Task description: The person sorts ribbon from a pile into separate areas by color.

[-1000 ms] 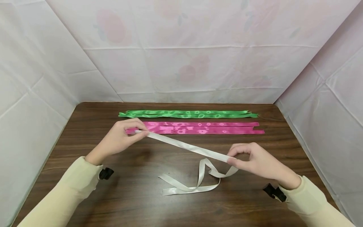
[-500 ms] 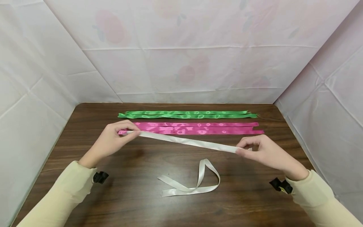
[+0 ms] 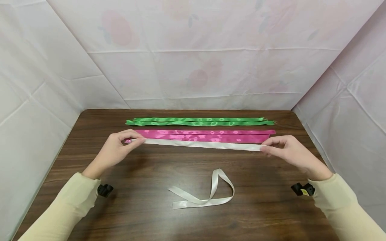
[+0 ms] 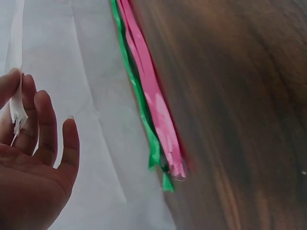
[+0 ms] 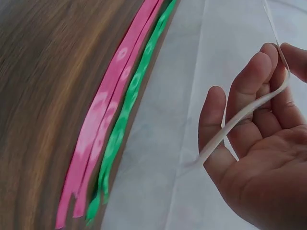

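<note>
A white satin ribbon (image 3: 199, 144) is stretched nearly straight between my two hands, running just in front of the pink ribbons (image 3: 193, 135). My left hand (image 3: 122, 147) pinches one end between thumb and fingers; in the left wrist view the frayed tip of the white ribbon (image 4: 17, 108) hangs over the palm. At the other end my right hand (image 3: 291, 152) pinches it too, and in the right wrist view the ribbon's tail (image 5: 240, 114) curves across the fingers. A second white ribbon (image 3: 214, 201) lies in a loose loop nearer to me.
Two green ribbons (image 3: 196, 121) lie side by side along the far part of the brown wooden table (image 3: 144, 207), behind the pink ones. White cloth with faint pink prints (image 3: 199, 77) hangs behind the table and along both sides.
My right hand has moved right and away from me, lifting the ribbon clear of the looped one. My left hand has shifted left. The ribbon has gone from slanted to almost level.
</note>
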A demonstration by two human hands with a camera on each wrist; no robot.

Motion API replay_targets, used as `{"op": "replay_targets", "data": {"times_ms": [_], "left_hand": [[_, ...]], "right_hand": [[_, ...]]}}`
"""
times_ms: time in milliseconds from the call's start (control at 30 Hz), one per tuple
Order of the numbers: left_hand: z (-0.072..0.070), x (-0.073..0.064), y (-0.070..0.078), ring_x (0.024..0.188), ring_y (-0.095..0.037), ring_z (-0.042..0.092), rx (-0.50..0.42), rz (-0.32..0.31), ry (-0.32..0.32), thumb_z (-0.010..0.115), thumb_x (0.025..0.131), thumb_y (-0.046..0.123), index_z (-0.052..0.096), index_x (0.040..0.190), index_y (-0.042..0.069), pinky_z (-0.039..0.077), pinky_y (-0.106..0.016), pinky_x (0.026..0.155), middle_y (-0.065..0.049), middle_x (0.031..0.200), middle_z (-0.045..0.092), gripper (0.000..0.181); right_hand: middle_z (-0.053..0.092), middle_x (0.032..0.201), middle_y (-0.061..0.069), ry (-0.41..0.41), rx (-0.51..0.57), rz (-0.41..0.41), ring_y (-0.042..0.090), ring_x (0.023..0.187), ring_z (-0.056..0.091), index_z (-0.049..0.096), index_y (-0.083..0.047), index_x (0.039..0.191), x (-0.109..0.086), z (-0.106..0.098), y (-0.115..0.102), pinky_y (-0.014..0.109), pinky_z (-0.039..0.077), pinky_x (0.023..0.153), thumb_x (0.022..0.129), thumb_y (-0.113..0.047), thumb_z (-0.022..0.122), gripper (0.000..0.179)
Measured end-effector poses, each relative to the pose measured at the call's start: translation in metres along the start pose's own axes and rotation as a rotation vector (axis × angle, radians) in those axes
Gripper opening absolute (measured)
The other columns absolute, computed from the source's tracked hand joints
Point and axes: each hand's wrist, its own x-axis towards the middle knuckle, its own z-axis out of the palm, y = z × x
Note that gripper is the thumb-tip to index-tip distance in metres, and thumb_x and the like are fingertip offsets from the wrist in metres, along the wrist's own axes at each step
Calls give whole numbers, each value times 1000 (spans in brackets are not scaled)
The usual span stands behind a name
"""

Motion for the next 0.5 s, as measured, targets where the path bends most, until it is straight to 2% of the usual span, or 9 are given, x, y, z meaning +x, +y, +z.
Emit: {"op": "replay_targets", "data": {"times_ms": [100,267,500], "left_hand": [[0,-1,-5,80,0,60,0,-32,-11,75,96,25,80,100,24,48,-14,73,3,95,77,6],[2,-2,-12,78,-2,60,1,-69,-37,74,97,27,79,100,21,48,-16,69,-3,95,77,9],[9,-3,-22,75,-2,59,13,-93,-26,78,94,27,79,96,20,49,-17,68,1,92,77,8]], "right_hand": [[74,94,-5,3,27,37,13,90,69,75,-10,109,4,-5,11,26,54,82,99,-36,70,28],[74,96,-9,29,62,68,9,90,69,72,-6,118,9,-12,29,24,57,82,100,-36,68,35],[72,96,-9,70,17,117,7,89,65,73,-5,120,15,-16,47,25,54,81,100,-42,67,42]]}}
